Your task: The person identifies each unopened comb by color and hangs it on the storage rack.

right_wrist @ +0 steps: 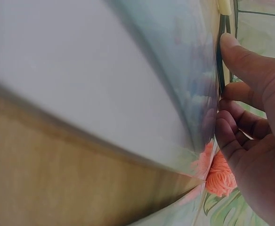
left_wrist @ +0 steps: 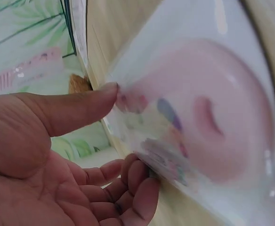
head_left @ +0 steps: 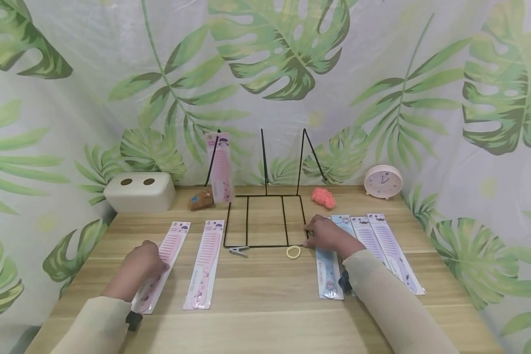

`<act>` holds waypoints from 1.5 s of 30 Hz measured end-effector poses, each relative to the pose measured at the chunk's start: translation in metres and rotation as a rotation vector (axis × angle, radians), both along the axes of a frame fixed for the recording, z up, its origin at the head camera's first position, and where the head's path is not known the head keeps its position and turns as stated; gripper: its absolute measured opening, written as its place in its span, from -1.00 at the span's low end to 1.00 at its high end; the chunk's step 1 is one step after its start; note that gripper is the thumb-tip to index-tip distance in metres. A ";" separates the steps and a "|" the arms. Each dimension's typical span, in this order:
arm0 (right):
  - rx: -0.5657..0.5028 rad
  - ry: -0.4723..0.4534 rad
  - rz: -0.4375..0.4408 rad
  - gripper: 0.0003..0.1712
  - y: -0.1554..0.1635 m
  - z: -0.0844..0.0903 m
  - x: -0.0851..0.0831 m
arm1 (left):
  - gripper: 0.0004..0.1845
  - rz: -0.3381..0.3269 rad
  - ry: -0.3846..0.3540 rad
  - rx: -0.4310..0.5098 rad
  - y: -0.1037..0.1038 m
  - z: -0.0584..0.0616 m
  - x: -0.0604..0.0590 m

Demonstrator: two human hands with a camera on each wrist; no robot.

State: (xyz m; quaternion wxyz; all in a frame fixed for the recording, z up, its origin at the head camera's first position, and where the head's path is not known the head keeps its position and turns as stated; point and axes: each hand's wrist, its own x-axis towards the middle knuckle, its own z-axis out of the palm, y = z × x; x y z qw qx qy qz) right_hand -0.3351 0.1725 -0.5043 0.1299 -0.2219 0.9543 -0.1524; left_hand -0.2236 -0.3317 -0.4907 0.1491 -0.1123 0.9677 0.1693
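My left hand (head_left: 145, 260) grips a packaged pink comb (head_left: 170, 248) by its edges, thumb on one side and curled fingers on the other. Beside it lies another packaged pink comb (head_left: 204, 265). At the front right corner of the black wire rack (head_left: 265, 245), my right hand (head_left: 329, 236) holds the base wire with thumb and fingers. A packaged blue comb (head_left: 328, 275) lies partly under that hand. In the right wrist view, the fingertips come right at the blue package's edge (right_wrist: 194, 94). One packaged pink comb (head_left: 221, 169) hangs on the rack's left hook.
Packaged purple combs (head_left: 391, 250) lie to the right. A metal clip (head_left: 239, 251) and a yellow ring (head_left: 293, 252) sit along the rack's front. Behind stand a white box (head_left: 139, 194), a brown bundle (head_left: 200, 199), coral yarn (head_left: 323, 197) and a pink clock (head_left: 383, 182).
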 end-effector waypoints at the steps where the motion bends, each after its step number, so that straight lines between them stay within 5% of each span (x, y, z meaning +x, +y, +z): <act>1: -0.002 -0.004 -0.005 -0.29 0.000 0.000 0.000 | -0.18 0.011 -0.013 0.018 -0.002 0.000 0.000; 5: -0.004 0.001 0.003 -0.29 0.001 -0.002 -0.002 | -0.10 0.043 -0.044 0.089 -0.006 0.001 0.000; 16: 0.001 0.015 -0.002 -0.30 -0.001 -0.004 -0.004 | -0.51 0.032 -0.017 0.304 -0.035 -0.008 0.003; 22: 0.006 0.012 -0.001 -0.30 -0.003 -0.002 -0.004 | -0.56 0.034 0.058 0.542 -0.040 0.016 0.019; 28: 0.007 0.030 0.011 -0.30 -0.001 0.000 -0.002 | -0.57 -0.130 0.238 0.761 -0.027 0.038 0.028; 36: -0.024 0.042 0.037 -0.30 0.001 -0.002 -0.001 | -0.61 -0.407 0.391 0.895 0.012 0.044 0.029; 45: -0.002 0.035 0.032 -0.29 0.003 -0.003 -0.001 | -0.57 -0.429 0.402 0.885 0.049 0.049 0.019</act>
